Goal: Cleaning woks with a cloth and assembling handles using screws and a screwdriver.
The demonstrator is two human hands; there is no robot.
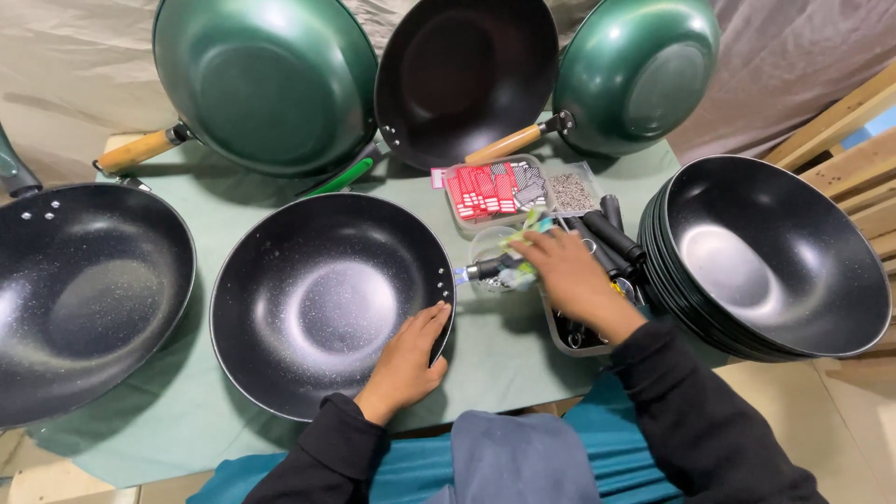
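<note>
Nearest the person, the left hand (408, 359) lies flat and open on the near right rim of a black speckled wok (331, 301) on the green-covered table (495, 345), fingers over the edge rather than closed round it. Just beyond, the right hand (567, 273) reaches left with its grip closed on a small tool with a green-and-yellow handle (523, 245), right at the wok's handle bracket (481, 271), above a tray of dark handles (607, 233). Farther off sit a box of red and grey packets (493, 191), a stack of black woks (775, 257) at right, and green woks (266, 79) at the back.
</note>
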